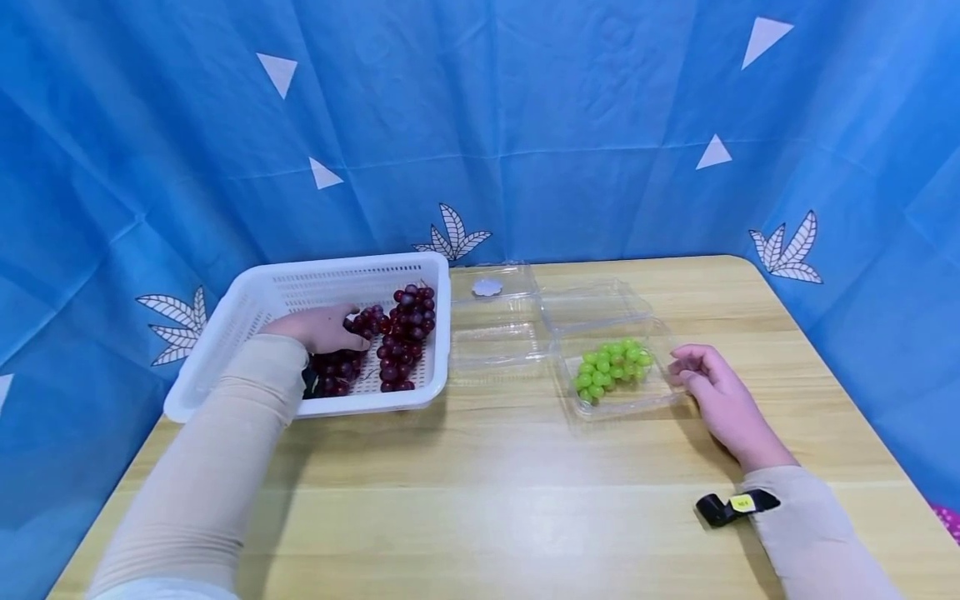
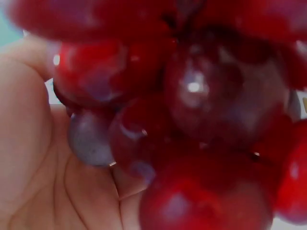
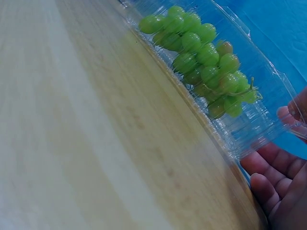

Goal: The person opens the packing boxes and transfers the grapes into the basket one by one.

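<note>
Inside the white basket, my left hand (image 1: pixel 321 327) grips a bunch of red grapes (image 1: pixel 369 321). Dark red fruit fills the left wrist view, with the palm of the left hand (image 2: pixel 29 143) behind it; the fingertips are hidden there. More red grapes (image 1: pixel 408 333) lie in the basket to the right of that hand. On the right, a bunch of green grapes (image 1: pixel 611 368) sits in a clear plastic container (image 1: pixel 637 407) with its lid folded back. My right hand (image 1: pixel 712 390) pinches the container's right rim, thumb above and fingers below in the right wrist view.
The white slotted basket (image 1: pixel 315 407) stands at the table's back left. Another open clear container (image 1: pixel 498 343) lies between it and the green grapes. A blue curtain (image 1: pixel 570 125) hangs behind the wooden table (image 1: pixel 480 500).
</note>
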Motion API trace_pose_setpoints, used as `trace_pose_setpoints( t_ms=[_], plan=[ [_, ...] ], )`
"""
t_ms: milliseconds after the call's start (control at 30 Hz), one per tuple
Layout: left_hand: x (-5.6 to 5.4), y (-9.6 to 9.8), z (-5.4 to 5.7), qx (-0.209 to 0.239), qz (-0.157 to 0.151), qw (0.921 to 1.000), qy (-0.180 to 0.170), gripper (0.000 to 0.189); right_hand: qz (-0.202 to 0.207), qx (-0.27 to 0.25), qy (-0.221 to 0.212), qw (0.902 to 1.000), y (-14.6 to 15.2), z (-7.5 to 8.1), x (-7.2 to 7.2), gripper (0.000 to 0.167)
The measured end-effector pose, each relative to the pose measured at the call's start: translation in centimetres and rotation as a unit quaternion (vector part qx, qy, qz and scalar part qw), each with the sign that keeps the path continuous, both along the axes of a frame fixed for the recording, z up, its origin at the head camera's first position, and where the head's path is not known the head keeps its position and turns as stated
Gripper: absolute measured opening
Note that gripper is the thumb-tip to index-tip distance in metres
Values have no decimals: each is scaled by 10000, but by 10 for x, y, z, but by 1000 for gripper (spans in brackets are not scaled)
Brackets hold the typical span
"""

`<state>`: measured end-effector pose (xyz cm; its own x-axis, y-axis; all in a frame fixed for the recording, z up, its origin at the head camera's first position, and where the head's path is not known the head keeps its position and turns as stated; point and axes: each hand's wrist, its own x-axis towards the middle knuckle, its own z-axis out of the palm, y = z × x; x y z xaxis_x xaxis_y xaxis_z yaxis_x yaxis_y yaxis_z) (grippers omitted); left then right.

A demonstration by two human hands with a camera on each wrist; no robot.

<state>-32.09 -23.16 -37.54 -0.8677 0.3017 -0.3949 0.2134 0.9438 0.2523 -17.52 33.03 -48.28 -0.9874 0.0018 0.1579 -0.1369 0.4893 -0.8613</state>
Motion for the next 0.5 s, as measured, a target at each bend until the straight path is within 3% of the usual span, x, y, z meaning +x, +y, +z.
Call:
trace_pose_setpoints(
  t_ms=[267, 500],
  plan=[
    [-3, 4, 10, -178, 148, 9996, 179, 84, -27, -44, -6, 10000, 2, 1, 1, 33],
    [3, 15, 34, 167, 220, 9936, 1095, 71, 2, -27, -27, 10000, 1, 2, 1, 32]
  ],
)
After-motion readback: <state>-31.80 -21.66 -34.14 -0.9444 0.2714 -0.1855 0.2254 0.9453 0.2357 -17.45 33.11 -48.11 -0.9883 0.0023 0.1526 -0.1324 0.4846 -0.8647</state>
